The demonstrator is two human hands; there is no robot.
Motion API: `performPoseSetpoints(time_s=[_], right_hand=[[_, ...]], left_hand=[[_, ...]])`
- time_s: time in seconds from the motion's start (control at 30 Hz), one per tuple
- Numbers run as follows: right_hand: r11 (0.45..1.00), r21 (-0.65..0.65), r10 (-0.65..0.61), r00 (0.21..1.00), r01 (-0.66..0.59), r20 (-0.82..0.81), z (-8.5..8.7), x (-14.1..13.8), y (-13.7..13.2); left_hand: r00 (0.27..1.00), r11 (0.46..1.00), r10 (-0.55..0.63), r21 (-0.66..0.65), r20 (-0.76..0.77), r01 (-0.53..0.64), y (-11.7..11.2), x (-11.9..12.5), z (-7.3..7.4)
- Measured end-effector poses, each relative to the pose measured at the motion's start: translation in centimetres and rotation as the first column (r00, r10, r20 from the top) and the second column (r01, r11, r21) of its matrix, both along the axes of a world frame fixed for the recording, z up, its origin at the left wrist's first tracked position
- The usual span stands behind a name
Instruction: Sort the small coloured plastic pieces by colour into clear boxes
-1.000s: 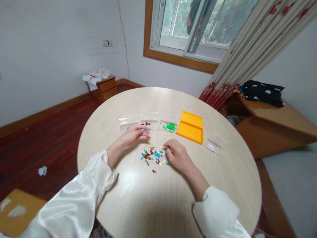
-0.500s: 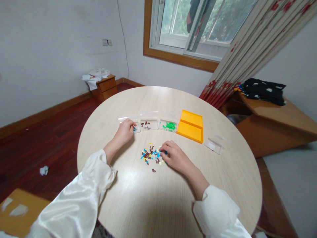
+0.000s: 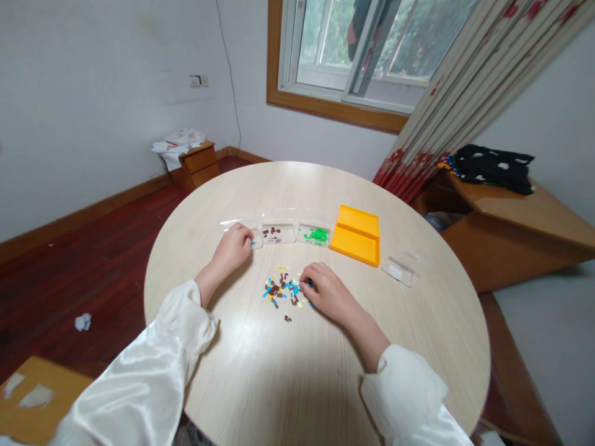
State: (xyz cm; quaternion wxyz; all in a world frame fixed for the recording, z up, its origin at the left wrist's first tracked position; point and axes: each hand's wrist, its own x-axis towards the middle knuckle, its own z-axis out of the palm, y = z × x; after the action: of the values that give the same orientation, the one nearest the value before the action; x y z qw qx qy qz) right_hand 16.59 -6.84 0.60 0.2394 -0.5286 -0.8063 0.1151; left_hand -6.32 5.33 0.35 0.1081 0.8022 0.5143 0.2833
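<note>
My left hand [image 3: 233,248] reaches over the left clear plastic box [image 3: 257,239]. Its fingers are curled together, hiding most of the box, and whatever is between them is out of sight. A little blue shows by the fingertips. At the right side of a pile of small building bricks [image 3: 282,287], coloured brown, blue, yellow and cream, my right hand [image 3: 326,289] has thumb and fingers closed. Blue shows between them, though I cannot tell whether it is held or lies behind. A few brown bricks [image 3: 287,319] lie nearer me, apart from the pile.
Beside the left box stand a clear box with brown bricks [image 3: 272,231] and one with green bricks [image 3: 318,235]. An open yellow case [image 3: 356,245] and another clear box [image 3: 398,271] lie to the right on the round table [image 3: 260,378].
The view has shifted very slightly. Both hands stay at nearly the same places, the left at its box and the right at the pile.
</note>
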Motion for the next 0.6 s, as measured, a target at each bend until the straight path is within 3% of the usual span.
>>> performPoseSetpoints(time_s=[0.17,0.3,0.47,0.6], right_hand=[[0.999,0.034,-0.031,0.999,0.032,-0.045,0.1,0.0,-0.1],[0.999,0.025,-0.031,0.997,0.033,-0.068,0.1,0.1,-0.1],[1.0,0.018,-0.022,0.995,0.024,-0.095,0.2,0.0,-0.2],[0.997,0.08,-0.005,0.992,0.015,-0.126,0.0,0.0,-0.1]], left_hand=[[0.995,0.999,-0.019,0.029,0.097,0.016,-0.4,0.3,0.4],[0.947,0.986,-0.163,0.072,0.275,0.149,-0.8,0.6,0.8],[0.852,0.899,-0.401,-0.036,0.337,0.437,-1.6,1.0,1.5],[0.828,0.827,-0.485,-0.161,0.283,0.539,-2.2,1.1,2.0]])
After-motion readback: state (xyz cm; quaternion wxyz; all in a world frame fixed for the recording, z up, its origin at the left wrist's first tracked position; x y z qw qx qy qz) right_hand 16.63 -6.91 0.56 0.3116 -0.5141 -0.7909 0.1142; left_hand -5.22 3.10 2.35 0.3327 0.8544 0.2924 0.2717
